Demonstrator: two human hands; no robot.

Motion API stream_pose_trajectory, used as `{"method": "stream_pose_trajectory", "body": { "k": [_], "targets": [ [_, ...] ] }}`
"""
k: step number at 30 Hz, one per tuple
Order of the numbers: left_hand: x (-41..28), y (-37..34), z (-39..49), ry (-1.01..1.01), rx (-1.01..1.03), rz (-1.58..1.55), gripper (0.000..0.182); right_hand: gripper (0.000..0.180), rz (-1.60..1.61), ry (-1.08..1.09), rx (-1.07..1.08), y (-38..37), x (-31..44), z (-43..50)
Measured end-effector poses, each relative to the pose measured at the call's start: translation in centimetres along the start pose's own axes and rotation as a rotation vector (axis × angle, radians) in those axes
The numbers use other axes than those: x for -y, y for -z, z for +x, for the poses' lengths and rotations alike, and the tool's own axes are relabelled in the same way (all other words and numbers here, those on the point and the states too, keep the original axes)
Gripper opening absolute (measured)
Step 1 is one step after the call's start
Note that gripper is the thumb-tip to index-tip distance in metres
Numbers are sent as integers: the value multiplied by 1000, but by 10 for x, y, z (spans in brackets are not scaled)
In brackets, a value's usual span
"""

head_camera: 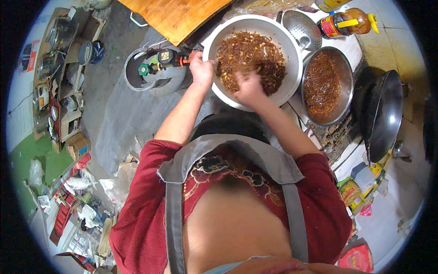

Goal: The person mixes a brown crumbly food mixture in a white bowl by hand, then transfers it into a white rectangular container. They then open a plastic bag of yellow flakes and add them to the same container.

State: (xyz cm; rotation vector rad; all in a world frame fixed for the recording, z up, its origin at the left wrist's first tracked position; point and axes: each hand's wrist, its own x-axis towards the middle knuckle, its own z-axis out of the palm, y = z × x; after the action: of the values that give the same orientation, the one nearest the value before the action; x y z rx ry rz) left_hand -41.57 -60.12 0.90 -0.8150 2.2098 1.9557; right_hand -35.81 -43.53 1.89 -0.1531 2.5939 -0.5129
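Note:
A large pale metal basin point(297, 61) holds brown shredded food point(248, 51) with lighter bits scattered through it. My left hand point(202, 69) grips the basin's left rim. Inside the basin's near side, my right hand point(249, 87) is in the shreds; it is blurred and its fingertips are partly hidden, so whether it grasps any cannot be told. Right of the basin, a steel bowl point(348, 85) contains similar glossy brown shreds point(321, 85). A perforated metal skimmer point(301, 27) lies behind the bowl, beside the basin.
A wooden board point(178, 17) juts in at the top. A gas cylinder point(167, 80) with a green valve knob stands at left on the floor. A bottle of dark liquid point(349, 23) lies at upper right in view. A black wok point(385, 116) is at far right.

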Motion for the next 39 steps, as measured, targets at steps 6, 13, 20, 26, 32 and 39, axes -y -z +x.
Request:
{"method": "stream_pose_trajectory", "body": {
  "k": [6,13,20,26,32,39],
  "targets": [
    [1,2,3,-14,5,12,21,64,-325,262,-295,36,-7,74],
    [-7,1,1,-32,25,68,19,73,-4,26,146,5,-7,0],
    [-23,3,-6,-22,31,119,16,52,-256,124,-248,52,-29,71],
    [-22,0,-6,35,30,37,16,70,-25,116,139,-2,4,5],
    [-15,2,-2,-11,22,66,15,55,-120,206,-233,32,-18,79],
    [1,-3,4,-41,13,29,18,69,-24,41,137,3,2,-1]
  ]
}}
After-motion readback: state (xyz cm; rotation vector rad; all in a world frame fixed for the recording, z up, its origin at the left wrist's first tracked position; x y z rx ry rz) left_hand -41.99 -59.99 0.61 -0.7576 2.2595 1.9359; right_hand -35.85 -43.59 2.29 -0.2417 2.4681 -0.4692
